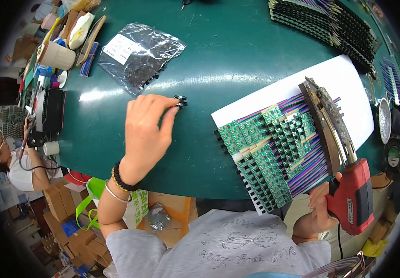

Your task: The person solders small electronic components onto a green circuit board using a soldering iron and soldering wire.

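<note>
My left hand [145,127] is over the middle of the green table, thumb and forefinger pinched on small black components [181,101]. My right hand [320,206], at the lower right, is wrapped round the grip of a red and black soldering gun [353,199]. Its long metal front points away from me, along a dark, worn bar [321,127]. That bar lies across rows of green circuit boards [269,157] with black parts along their edges and purple, blue and red wires. A white sheet [348,83] lies under the boards.
A clear plastic bag [137,53] of black parts lies beyond my left hand. Stacked wired boards [311,23] stand at the far right, near a round metal dish [384,120]. A beige cup [57,55] and a black box [49,111] line the left edge; another person [24,162] sits beyond.
</note>
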